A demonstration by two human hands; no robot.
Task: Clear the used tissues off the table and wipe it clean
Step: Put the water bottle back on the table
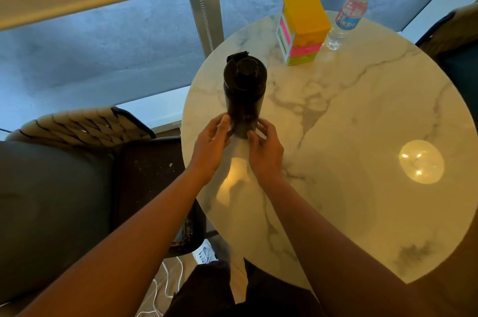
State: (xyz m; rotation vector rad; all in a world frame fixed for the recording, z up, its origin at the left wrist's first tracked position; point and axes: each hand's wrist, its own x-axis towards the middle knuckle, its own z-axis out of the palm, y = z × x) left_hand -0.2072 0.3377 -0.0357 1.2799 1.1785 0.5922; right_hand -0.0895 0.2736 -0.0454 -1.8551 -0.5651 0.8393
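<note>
A tall black bottle (244, 89) with a flip lid stands upright near the left rim of the round white marble table (349, 122). My left hand (210, 146) holds the bottle's base from the left, with its thumb against the side. From the right, my right hand (263, 151) grips the same base with curled fingers. I see no tissue and no cloth on the tabletop.
A yellow, pink and green box (304, 29) and a clear water bottle (346, 19) stand at the table's far edge. A woven chair with a grey cushion (51, 200) sits to the left, another chair (455, 40) at the far right. White cables (165, 288) lie on the floor.
</note>
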